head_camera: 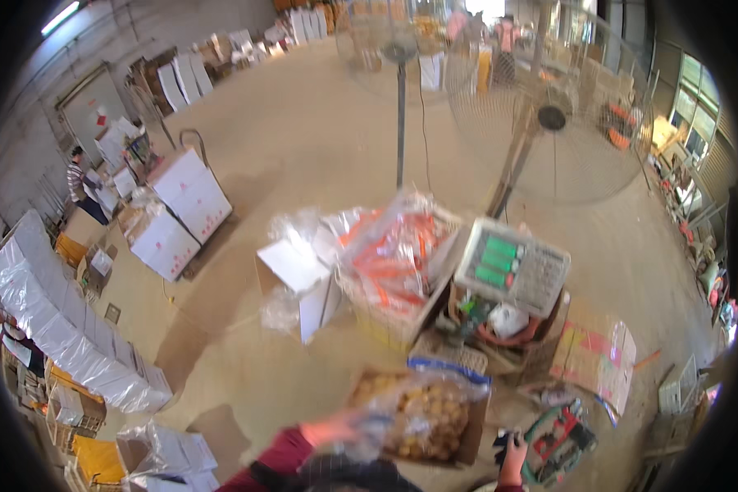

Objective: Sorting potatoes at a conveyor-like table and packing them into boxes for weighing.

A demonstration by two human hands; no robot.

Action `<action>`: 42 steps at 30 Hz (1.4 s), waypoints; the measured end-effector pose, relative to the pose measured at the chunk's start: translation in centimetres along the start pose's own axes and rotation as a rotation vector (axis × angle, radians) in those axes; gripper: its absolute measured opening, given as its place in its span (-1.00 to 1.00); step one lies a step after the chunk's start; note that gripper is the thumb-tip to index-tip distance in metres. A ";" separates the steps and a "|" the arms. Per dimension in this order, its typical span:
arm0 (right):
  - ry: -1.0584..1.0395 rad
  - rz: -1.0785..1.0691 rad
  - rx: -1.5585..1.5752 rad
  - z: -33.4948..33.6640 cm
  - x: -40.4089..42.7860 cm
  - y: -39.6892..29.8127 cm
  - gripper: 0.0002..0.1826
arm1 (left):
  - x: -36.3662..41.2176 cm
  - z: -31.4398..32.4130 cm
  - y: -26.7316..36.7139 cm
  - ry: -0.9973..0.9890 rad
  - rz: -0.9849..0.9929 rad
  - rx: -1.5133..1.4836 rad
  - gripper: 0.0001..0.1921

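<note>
My left hand (pixel 335 428) reaches from a dark red sleeve to the left side of an open cardboard box (pixel 481 430). It is blurred and lies at a clear plastic bag (pixel 375 424); whether it grips the bag is unclear. Round tan items (pixel 436 418) fill the box, partly under clear plastic. To the right of the box, my right hand (pixel 515 452) is closed around a small dark object (pixel 502 444) that I cannot identify. Just beside that hand lies an open green tool case (pixel 559 443) with red and dark contents.
A large basket (pixel 369 323) of orange-and-clear plastic packaging stands ahead, beside an open white carton (pixel 295 264). Two pedestal fans (pixel 551 118) (pixel 400 52) stand beyond. White cartons (pixel 187 197) are stacked on a hand cart at left; a person (pixel 83 184) stands behind. Wrapped cartons (pixel 80 320) line the left.
</note>
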State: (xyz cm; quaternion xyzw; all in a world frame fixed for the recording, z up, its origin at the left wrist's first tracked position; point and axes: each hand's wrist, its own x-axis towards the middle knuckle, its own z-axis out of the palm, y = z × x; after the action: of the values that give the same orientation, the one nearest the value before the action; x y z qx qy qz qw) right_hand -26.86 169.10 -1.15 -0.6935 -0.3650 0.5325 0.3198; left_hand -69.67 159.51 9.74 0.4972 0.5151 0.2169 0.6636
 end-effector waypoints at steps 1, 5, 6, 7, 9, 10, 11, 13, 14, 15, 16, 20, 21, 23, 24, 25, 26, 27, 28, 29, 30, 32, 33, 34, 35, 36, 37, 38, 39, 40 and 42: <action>-0.007 -0.032 -0.067 0.4 0.5 -1.2 -0.75 | -3.3 -2.5 -2.7 0.496 0.174 0.065 -0.38; -0.322 -0.239 -1.131 1.5 3.0 -0.1 -0.50 | -9.6 -6.3 -1.6 0.735 0.980 -1.105 -0.52; -0.356 -0.307 -1.192 2.2 4.5 3.0 -0.48 | -9.8 -8.7 -4.7 1.033 0.379 -0.670 -0.54; -0.395 -0.408 -1.228 4.7 4.9 5.0 -0.47 | -10.5 -11.6 -8.9 1.230 -0.221 -0.179 -0.55; -0.381 -0.218 -1.441 5.3 4.8 7.2 -0.53 | -5.1 -8.1 -11.3 0.898 -0.591 0.371 -0.42; -0.347 -0.311 -1.415 5.6 4.7 7.7 -0.56 | -4.1 -7.1 -11.3 0.720 -0.633 0.220 -0.34; -0.426 -0.475 -1.573 4.2 6.6 11.0 -0.56 | -2.6 -5.6 -17.0 0.741 -0.593 0.152 -0.38; -0.600 -0.757 -1.714 1.2 6.7 12.4 -0.61 | 0.2 -3.3 -10.4 0.098 -0.493 0.472 -0.58; -0.509 -0.650 -1.659 0.6 6.6 13.6 -0.56 | -0.4 0.1 -14.3 0.454 0.080 0.764 -0.67; -0.528 -0.660 -1.663 -1.5 6.5 16.1 -0.66 | 3.4 0.8 -15.7 0.371 -0.551 0.503 -0.71; -0.540 -0.683 -1.660 -2.4 7.2 18.4 -0.76 | 4.9 0.2 -17.8 0.361 -0.643 0.504 -0.72; -0.755 -0.838 -1.998 -4.5 5.1 22.4 -0.81 | 0.5 -3.7 -23.0 0.409 -0.414 0.426 -0.71; -0.631 -0.923 -1.712 -6.4 4.4 22.9 -0.78 | -0.5 -5.9 -23.2 0.309 -0.311 0.399 -0.70; -0.534 -0.738 -1.618 -5.2 2.0 21.6 -0.72 | -2.4 -7.7 -25.7 0.326 -0.184 0.449 -0.67; -0.504 -0.642 -1.622 -1.7 -0.7 18.7 -0.72 | -3.3 -8.7 -26.0 0.249 -0.208 0.429 -0.66; -0.467 -0.580 -1.617 2.6 -3.8 15.3 -0.71 | -4.4 -10.0 -26.6 0.173 -0.221 0.410 -0.64; -0.428 -0.535 -1.610 6.1 -6.5 12.5 -0.71 | -7.9 -11.0 -24.1 0.193 -0.172 0.397 -0.62; -0.412 -0.524 -1.607 10.1 -8.8 9.5 -0.71 | -13.2 -12.2 -21.7 0.231 -0.139 0.380 -0.61; -0.405 -0.531 -1.606 14.1 -10.8 6.5 -0.70 | -16.7 -13.1 -22.7 0.304 -0.096 0.322 -0.63; -0.399 -0.535 -1.605 18.1 -13.0 4.0 -0.70 | -19.5 -13.9 -24.3 0.388 -0.029 0.292 -0.64; -0.393 -0.532 -1.600 21.3 -15.2 2.0 -0.69 | -22.9 -15.5 -23.6 0.417 -0.041 0.266 -0.68; -0.394 -0.531 -1.590 27.6 -18.8 -0.8 -0.69 | -28.2 -19.3 -24.4 0.463 -0.047 0.243 -0.72; -0.420 -0.549 -1.592 30.5 -20.1 -2.4 -0.68 | -29.7 -21.3 -26.5 0.445 0.020 0.441 -0.76; -0.438 -0.557 -1.591 33.2 -21.6 -3.9 -0.68 | -31.1 -22.9 -28.4 0.409 0.084 0.633 -0.78; -0.464 -0.568 -1.595 35.8 -22.7 -5.1 -0.67 | -33.2 -25.2 -30.0 0.514 0.024 0.317 -0.70; -0.469 -0.563 -1.590 37.7 -23.8 -5.8 -0.67 | -35.5 -28.3 -30.0 0.591 -0.027 0.005 -0.59; -0.468 -0.553 -1.582 39.7 -24.9 -6.5 -0.66 | -39.2 -31.9 -27.2 0.575 -0.177 0.223 -0.58; -0.489 -0.560 -1.580 42.3 -25.4 -7.0 -0.66 | -42.2 -34.9 -26.5 0.569 -0.223 0.237 -0.60; -0.488 -0.572 -1.581 44.8 -25.5 -7.1 -0.66 | -44.6 -37.5 -27.4 0.637 -0.225 0.333 -0.61; -0.579 -0.742 -1.551 47.9 -25.0 -6.9 -0.63 | -46.9 -40.0 -28.6 0.701 -0.232 0.426 -0.61; -0.558 -0.695 -1.466 59.2 -32.0 -12.8 -0.54 | -50.6 -43.3 -31.2 0.814 -0.329 0.393 -0.60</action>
State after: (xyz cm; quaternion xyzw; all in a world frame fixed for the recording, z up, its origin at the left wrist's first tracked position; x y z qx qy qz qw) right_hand -91.83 152.05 12.14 -0.4175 -0.8740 0.1851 -0.1658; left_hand -134.58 125.10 6.98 0.3996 0.8361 0.1846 0.3273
